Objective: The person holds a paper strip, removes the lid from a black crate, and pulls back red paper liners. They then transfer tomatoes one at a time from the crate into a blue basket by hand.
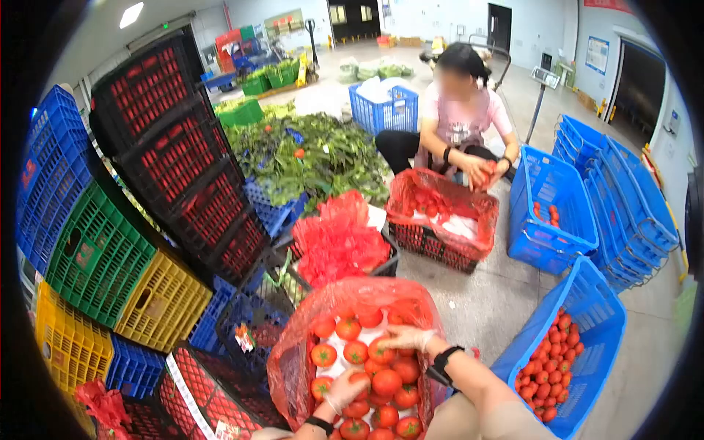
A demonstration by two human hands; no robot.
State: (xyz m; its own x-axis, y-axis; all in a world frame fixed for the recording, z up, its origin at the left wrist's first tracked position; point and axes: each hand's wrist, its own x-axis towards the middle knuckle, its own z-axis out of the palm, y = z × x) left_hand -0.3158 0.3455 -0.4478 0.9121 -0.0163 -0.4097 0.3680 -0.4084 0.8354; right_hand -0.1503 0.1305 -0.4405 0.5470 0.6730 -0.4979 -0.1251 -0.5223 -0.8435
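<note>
A crate lined with a red plastic bag (293, 315) stands right in front of me, holding several tomatoes (386, 382) over white paper. My left hand (343, 390), in a thin glove, has its fingers closed round a tomato at the left middle of the crate. Higher up on the right side, my right hand (408, 338), also gloved, reaches in with its fingers on a tomato near the top. To the right is a blue crate (606, 323) with many tomatoes (546, 367) in it.
A person (463, 110) sits ahead, hands holding tomatoes above a red-lined crate (440, 238). Another blue crate (550, 187) and stacked blue crates (623, 205) are at right. Tall crate stacks (169, 139) line the left. Leaves (308, 158) cover the floor behind a box of red bags (341, 242).
</note>
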